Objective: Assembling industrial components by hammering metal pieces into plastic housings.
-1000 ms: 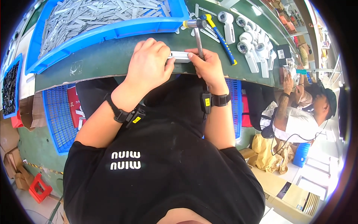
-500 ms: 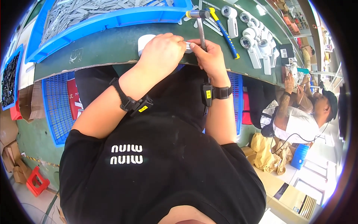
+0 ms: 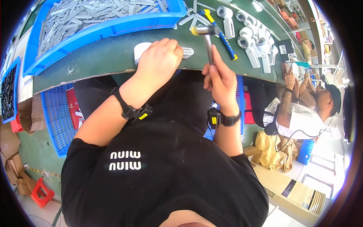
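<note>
My left hand (image 3: 160,57) is closed over a white plastic device (image 3: 141,50) with a rounded head, pressing it on the green workbench near its front edge. The device's narrow handle end (image 3: 188,52) sticks out to the right of my fingers, with a grey strip along it. My right hand (image 3: 223,81) grips a small mallet (image 3: 204,30) by its metal shaft. The mallet's head, yellow on one face and black on the other, is up above the bench, apart from the device. A second mallet (image 3: 223,38), with a blue and yellow handle, lies beyond it.
A blue bin (image 3: 106,31) full of grey strips stands at the back left, with several loose strips (image 3: 196,18) beside it. Several white round-headed devices (image 3: 252,41) lie at the right. Another person (image 3: 298,109) works farther right. A blue crate (image 3: 53,121) sits below the bench.
My right hand has left the device's handle end and drawn back toward me, tilting the mallet. My left hand still holds the device down. The whole view has shifted slightly.
</note>
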